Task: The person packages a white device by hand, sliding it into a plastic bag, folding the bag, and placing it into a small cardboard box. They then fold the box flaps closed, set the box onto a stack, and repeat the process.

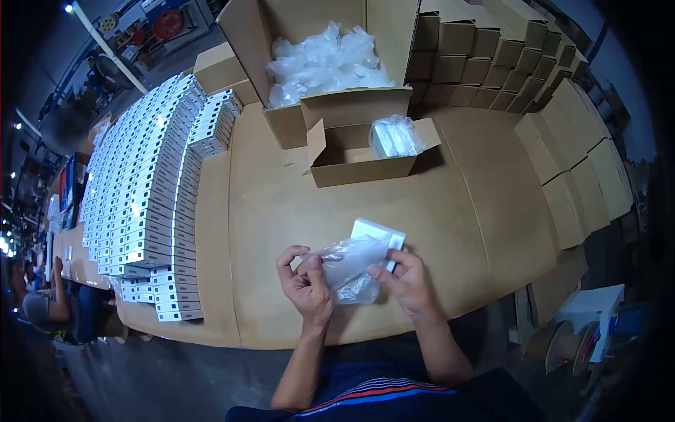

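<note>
A clear plastic bag [351,264] is stretched between my two hands over the near middle of the table. My left hand [307,287] is closed, pinching the bag's left edge between thumb and fingers. On the other side, my right hand [408,281] is closed too, its thumb on the bag and its fingers by a small white box [380,229]. This box lies partly behind the bag, its upper part showing above it. Beyond them stands an open cardboard carton [362,172], with a plastic-wrapped white box [395,137] in its right end.
A large cardboard box [285,128] full of plastic bags [323,67] stands behind the carton. Stacked white boxes [151,190] fill the table's left side. Brown cartons [485,53] are piled at back right, others [569,162] along the right edge. A person [60,302] is far left.
</note>
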The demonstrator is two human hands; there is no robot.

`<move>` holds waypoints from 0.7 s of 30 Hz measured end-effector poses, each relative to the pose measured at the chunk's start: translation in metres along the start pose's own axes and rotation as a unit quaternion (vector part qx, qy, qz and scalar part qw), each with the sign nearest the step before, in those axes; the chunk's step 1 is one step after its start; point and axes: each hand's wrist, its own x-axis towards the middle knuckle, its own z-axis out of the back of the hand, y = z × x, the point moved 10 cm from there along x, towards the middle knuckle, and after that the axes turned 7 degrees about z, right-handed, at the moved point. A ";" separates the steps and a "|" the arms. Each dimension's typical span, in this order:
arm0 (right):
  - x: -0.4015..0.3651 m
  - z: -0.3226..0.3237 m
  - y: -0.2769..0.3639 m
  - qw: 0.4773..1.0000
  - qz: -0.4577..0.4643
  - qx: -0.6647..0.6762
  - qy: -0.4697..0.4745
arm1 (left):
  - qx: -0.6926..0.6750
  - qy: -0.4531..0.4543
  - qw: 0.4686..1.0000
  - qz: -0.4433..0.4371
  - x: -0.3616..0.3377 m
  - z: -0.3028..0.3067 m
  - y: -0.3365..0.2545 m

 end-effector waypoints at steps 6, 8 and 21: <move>-0.002 0.010 0.016 0.975 0.104 -0.184 -0.060 | 0.029 -0.086 0.996 -0.023 0.019 0.013 -0.022; -0.001 0.014 0.027 0.967 0.149 -0.191 -0.085 | 0.133 -0.047 0.978 -0.151 0.020 0.012 -0.047; -0.012 0.010 0.040 0.941 0.135 -0.304 -0.063 | 0.389 0.176 0.859 -0.284 -0.010 -0.076 -0.075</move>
